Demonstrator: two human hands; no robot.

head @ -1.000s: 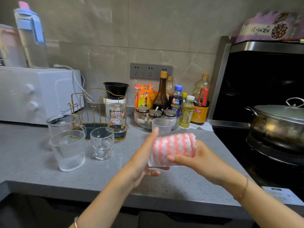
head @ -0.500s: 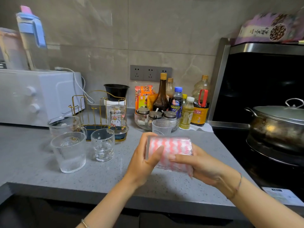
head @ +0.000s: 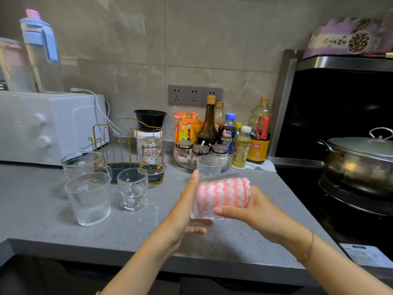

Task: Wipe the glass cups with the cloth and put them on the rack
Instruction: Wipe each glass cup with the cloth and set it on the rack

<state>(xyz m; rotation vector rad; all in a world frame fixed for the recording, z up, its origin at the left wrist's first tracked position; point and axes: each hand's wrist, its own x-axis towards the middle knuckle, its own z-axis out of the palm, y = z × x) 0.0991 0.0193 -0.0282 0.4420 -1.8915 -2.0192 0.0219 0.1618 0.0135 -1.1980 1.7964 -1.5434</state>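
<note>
In front of the gold rack (head: 127,145) and a bit to its right, a person holds one ribbed glass cup (head: 204,212) on its side above the gray desk (head: 42,220). The pink and white cloth (head: 221,194) is stuffed inside the cup and shows through the glass. The left hand (head: 182,211) lies flat on the cup's bottom with its fingers straight. The right hand (head: 255,211) grips the open end, with its thumb over the side. How its other fingers sit cannot be seen.

On the rack, one picture cup (head: 152,155) stands upside down. Just in front of the rack wait a mug (head: 85,165), a tall ribbed cup (head: 89,199) and a small cup (head: 133,189). To the right of the rack stands one more little cup (head: 209,166).

The step looks like wiping the inside. To do it well, the left hand should push firmly so the slippery glass does not slide off. The right hand should turn the cloth all the way round and press it down to the bottom. The ribs may hide water, so the wiping should go slowly. The cup should stay over the desk, not past its edge.
</note>
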